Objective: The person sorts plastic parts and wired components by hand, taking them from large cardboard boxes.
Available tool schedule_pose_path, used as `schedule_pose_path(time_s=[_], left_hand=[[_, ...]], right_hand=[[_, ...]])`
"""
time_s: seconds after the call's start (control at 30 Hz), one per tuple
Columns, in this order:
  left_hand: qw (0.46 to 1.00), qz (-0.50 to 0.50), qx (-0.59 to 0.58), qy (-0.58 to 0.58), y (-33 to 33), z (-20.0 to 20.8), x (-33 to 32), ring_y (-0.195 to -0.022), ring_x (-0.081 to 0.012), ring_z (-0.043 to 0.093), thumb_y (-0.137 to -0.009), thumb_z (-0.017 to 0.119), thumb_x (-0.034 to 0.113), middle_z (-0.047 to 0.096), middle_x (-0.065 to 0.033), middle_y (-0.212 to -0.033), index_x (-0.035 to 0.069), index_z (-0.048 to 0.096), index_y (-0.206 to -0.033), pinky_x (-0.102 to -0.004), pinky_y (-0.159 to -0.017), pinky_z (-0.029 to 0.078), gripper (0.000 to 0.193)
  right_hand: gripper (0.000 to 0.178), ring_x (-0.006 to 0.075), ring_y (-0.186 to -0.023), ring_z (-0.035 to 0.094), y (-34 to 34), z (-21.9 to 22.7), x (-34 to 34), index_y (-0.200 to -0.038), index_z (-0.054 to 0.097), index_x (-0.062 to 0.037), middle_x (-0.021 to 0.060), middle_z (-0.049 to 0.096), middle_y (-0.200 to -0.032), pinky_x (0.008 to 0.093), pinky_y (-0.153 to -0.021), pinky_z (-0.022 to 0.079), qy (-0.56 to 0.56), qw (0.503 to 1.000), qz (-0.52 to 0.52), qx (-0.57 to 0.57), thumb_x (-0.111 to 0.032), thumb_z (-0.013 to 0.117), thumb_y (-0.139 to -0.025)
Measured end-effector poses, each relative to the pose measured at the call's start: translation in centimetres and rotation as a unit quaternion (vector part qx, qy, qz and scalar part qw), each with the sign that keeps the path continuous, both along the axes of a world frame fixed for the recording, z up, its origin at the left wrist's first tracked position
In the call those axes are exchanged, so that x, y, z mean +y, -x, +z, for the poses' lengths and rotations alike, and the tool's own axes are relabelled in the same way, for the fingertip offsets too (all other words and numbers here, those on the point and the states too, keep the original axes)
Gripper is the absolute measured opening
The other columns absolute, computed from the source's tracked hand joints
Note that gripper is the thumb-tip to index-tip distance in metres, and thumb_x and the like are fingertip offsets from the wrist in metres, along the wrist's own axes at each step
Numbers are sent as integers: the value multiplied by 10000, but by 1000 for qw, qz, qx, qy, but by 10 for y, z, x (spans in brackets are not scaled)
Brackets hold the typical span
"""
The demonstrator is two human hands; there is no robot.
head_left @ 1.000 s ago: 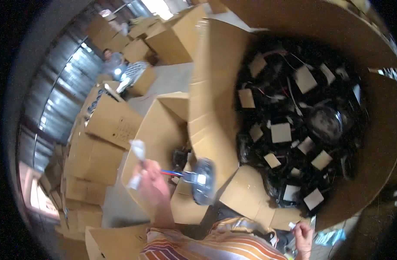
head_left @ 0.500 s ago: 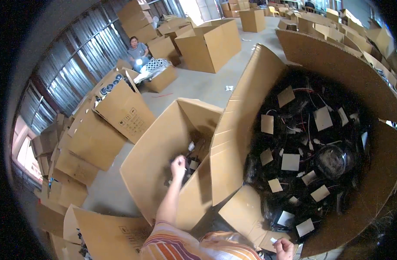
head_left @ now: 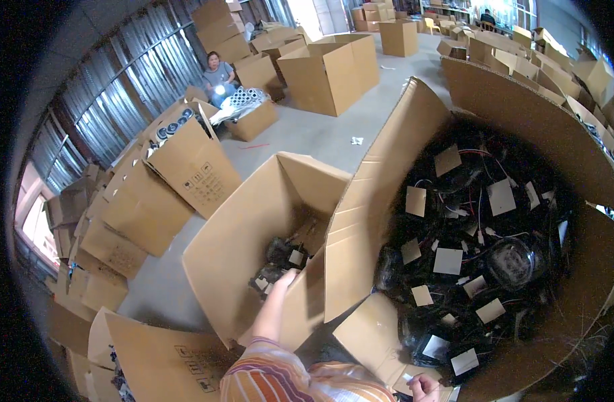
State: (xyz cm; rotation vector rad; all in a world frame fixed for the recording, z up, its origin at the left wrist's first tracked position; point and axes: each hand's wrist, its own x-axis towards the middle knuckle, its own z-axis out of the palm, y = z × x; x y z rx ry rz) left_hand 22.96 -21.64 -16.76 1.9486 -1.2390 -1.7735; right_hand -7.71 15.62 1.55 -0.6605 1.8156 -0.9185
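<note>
My left hand (head_left: 290, 277) reaches down into the middle cardboard box (head_left: 230, 251), close to its right wall. Beside its fingers lie black items (head_left: 278, 251) with pale square patches and wires. The fingers are partly hidden, and whether they grip anything does not show. At the lower edge my right hand (head_left: 425, 387) is closed, with a small white piece (head_left: 408, 378) at its fingertips. To its upper right, a large cardboard box (head_left: 367, 201) is filled with black wrapped items (head_left: 447, 261) bearing pale square labels, white connectors and thin wires.
An open flap (head_left: 370, 328) lies between the two boxes. Another open box (head_left: 156, 352) stands at the lower left, and a row of boxes (head_left: 146, 208) lines the left. A person (head_left: 220, 74) sits at the far left behind a box of patterned material (head_left: 243, 107).
My left hand has moved right and down inside the middle box, uncovering more of the black items. My right hand has shifted slightly left and down with the white piece.
</note>
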Motion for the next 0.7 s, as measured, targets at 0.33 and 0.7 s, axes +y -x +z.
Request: schedule_pose_path(time_s=[0.33,0.7], left_hand=[[1000,8,-13,2,0,0,2,-736,-195,486,-750,357,260,553,-90,-822,26,548,-851,-317,-706,357,318],[1000,15,-28,-1,-1,-1,2,-734,-201,485,-750,350,269,553,-94,-819,25,549,-842,-318,-708,355,327]], right_hand=[[55,142,-627,475,0,-11,4,-741,490,-5,75,503,-707,245,-567,398,56,995,-34,-75,-58,502,-750],[98,108,-634,479,2,-12,2,-698,524,1,51,520,-662,219,-572,403,51,997,-15,-57,-77,510,-756]])
